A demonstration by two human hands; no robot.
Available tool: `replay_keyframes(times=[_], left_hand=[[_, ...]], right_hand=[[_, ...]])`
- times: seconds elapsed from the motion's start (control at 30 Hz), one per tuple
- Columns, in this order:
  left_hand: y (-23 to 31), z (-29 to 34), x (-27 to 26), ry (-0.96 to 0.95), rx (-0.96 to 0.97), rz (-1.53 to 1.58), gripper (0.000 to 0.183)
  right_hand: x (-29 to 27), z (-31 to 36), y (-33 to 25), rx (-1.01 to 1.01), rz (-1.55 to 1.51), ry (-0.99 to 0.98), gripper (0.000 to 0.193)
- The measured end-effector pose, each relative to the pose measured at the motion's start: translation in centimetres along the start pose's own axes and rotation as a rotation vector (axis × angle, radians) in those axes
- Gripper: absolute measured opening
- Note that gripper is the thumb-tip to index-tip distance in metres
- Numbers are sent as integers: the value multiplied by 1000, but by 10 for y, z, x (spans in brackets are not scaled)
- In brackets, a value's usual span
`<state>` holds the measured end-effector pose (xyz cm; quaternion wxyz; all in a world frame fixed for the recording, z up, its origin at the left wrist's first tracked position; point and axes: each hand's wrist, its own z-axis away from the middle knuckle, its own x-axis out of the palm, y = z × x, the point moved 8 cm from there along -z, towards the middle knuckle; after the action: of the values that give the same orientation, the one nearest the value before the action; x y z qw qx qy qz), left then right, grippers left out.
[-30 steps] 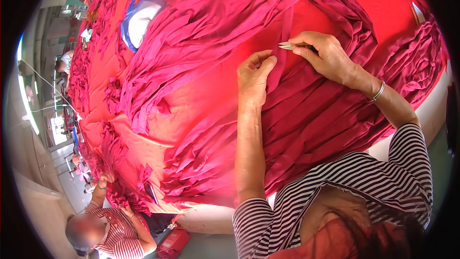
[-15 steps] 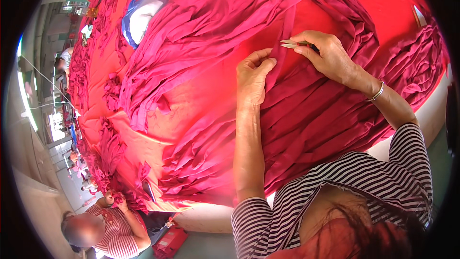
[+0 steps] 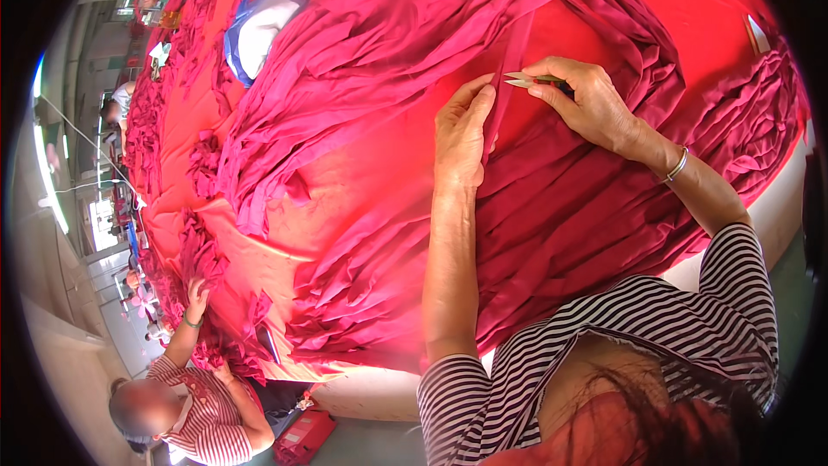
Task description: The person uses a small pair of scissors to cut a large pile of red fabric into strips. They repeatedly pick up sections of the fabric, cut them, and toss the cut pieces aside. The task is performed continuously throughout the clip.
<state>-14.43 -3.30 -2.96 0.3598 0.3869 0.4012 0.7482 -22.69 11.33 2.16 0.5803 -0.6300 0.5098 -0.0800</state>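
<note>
My left hand pinches the edge of a narrow crimson fabric strip, which runs up from my fingers to the heap beyond. Just to the right, my right hand is closed round small thread snips. Their pale pointed blades stick out toward the strip, close to my left fingertips; whether they touch the cloth I cannot tell. Long crimson strips lie in folds beneath both hands and forearms, and more gathered crimson fabric stretches across the far side.
Red cloth covers the wide table. A blue and white bag sits at the far left. At the lower left, a co-worker in a striped top handles crimson fabric beside a red box. Other people are farther off along the left.
My left fingers have shifted along the strip and turned, bringing the thumb higher. My right hand and the snips stay nearly in place. The co-worker has raised one hand over the fabric.
</note>
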Motion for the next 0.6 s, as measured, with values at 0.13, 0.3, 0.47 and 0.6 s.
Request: replay_keyframes(times=[0.13,0.3,0.47,0.6], left_hand=[[1,0,3,-21,9,-18,22],[1,1,4,-32,-3,-11,21],[0,0,3,-18,5,-15,20],[1,1,3,-2,35,-30,20]], right_hand=[[1,-1,0,10,-11,-5,16],[3,-4,-2,32,-14,-23,17],[3,-3,-2,65,-21,-37,17],[4,-3,-1,90,-14,-50,16]])
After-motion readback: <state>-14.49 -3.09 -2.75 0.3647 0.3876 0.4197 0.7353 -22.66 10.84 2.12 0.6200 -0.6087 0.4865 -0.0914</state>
